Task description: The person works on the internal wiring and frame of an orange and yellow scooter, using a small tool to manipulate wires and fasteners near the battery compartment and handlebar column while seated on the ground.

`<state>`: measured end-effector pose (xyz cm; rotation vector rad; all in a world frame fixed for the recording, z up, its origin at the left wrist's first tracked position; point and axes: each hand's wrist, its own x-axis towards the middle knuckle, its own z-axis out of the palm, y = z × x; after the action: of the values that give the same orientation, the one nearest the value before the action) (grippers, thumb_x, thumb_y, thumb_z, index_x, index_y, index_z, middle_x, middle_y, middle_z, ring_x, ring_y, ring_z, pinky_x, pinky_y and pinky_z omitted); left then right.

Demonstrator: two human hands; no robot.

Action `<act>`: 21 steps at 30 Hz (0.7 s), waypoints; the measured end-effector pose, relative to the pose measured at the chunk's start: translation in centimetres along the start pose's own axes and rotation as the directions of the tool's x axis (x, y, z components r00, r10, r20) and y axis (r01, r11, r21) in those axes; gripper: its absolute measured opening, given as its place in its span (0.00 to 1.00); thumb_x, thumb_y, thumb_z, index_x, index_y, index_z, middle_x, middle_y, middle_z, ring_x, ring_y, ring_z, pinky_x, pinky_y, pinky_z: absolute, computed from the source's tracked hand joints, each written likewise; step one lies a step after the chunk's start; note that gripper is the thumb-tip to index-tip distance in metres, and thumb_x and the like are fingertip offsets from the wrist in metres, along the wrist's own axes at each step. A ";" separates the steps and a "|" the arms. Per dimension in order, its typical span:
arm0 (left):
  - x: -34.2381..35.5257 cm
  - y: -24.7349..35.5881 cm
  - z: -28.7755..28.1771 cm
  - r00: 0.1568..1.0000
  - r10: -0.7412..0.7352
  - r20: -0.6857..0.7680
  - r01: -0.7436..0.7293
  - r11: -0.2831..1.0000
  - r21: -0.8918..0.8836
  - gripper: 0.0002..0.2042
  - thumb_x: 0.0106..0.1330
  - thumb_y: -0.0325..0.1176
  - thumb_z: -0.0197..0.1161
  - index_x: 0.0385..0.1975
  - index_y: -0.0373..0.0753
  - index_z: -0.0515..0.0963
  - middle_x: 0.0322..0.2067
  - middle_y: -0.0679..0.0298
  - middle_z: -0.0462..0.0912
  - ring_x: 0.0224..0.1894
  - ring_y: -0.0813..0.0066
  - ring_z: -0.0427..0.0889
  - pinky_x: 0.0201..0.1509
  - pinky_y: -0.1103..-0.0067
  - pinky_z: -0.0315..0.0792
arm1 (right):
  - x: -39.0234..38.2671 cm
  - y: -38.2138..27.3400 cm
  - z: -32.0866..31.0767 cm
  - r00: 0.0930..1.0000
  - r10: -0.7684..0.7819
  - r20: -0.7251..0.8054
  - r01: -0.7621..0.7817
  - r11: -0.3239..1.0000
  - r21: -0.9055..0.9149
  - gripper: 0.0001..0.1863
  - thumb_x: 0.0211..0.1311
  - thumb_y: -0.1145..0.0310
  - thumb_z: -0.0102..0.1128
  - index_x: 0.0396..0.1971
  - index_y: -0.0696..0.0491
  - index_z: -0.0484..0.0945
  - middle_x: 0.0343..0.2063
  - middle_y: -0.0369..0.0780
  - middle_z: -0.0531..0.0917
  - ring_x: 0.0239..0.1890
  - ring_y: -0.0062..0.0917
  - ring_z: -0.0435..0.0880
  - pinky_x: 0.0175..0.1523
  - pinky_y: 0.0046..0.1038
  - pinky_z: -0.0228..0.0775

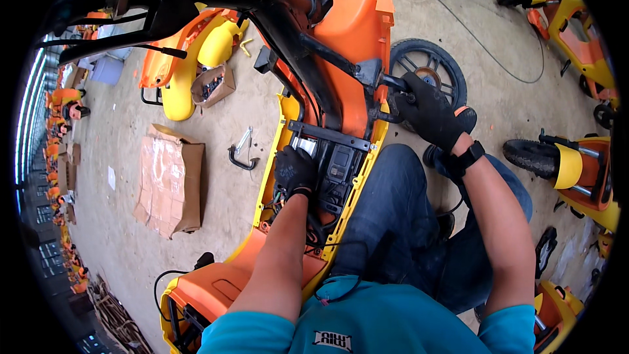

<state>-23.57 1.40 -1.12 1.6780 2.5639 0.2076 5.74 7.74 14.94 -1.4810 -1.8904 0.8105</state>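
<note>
A yellow and orange scooter body (283,124) stands before me, its floor compartment uncovered. My left hand (295,169), in a black glove, reaches into that compartment. Its fingers bend down beside a silver box (304,145), and their tips are hidden. Right of the hand sits a black battery-like case (339,162); cables (267,208) run below the wrist. My right hand (427,110), also gloved, is closed around a black metal part at the end of a black bar (331,56). The glove covers most of that part, so its kind is unclear.
A spoked black wheel (452,69) lies beyond my right hand. On the floor to the left are a cardboard carton (171,183), a black hooked part (241,158), and an open box of small parts (213,85). Other scooters (576,167) stand along the right side.
</note>
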 end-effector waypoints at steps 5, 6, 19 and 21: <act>0.0 -0.1 0.1 1.000 0.002 0.008 -0.002 1.000 0.012 0.14 0.66 0.42 0.53 0.36 0.37 0.74 0.36 0.51 0.79 0.42 0.50 0.80 0.42 0.57 0.72 | 0.0 0.3 0.2 1.000 -0.020 -0.018 0.020 0.999 -0.037 0.11 0.63 0.65 0.56 0.40 0.55 0.74 0.25 0.45 0.80 0.29 0.36 0.81 0.35 0.35 0.68; 0.0 -0.1 0.1 1.000 0.000 0.005 0.000 1.000 0.014 0.14 0.66 0.42 0.53 0.36 0.37 0.74 0.36 0.51 0.79 0.42 0.50 0.80 0.42 0.57 0.72 | 0.0 0.2 0.1 1.000 -0.009 -0.007 0.009 0.999 -0.038 0.11 0.63 0.65 0.56 0.40 0.55 0.74 0.25 0.45 0.80 0.29 0.37 0.81 0.35 0.35 0.68; -0.1 0.1 -0.1 1.000 0.009 -0.006 -0.009 1.000 -0.002 0.13 0.66 0.42 0.54 0.34 0.36 0.73 0.35 0.48 0.79 0.42 0.47 0.79 0.45 0.58 0.71 | 0.0 0.4 0.1 0.999 0.041 0.032 -0.041 0.999 0.004 0.12 0.64 0.63 0.58 0.38 0.56 0.73 0.30 0.49 0.81 0.35 0.42 0.82 0.39 0.38 0.70; -0.1 0.0 -0.2 1.000 0.005 -0.002 -0.005 1.000 0.001 0.13 0.66 0.41 0.54 0.34 0.36 0.73 0.35 0.48 0.79 0.42 0.47 0.79 0.45 0.58 0.71 | 0.0 0.2 0.0 0.999 0.033 0.030 -0.033 0.999 -0.013 0.12 0.64 0.63 0.58 0.38 0.56 0.73 0.30 0.49 0.81 0.35 0.43 0.82 0.39 0.38 0.70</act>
<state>-23.49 1.28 -0.95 1.6858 2.5618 0.2092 5.89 7.78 14.77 -1.5195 -1.9009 0.8416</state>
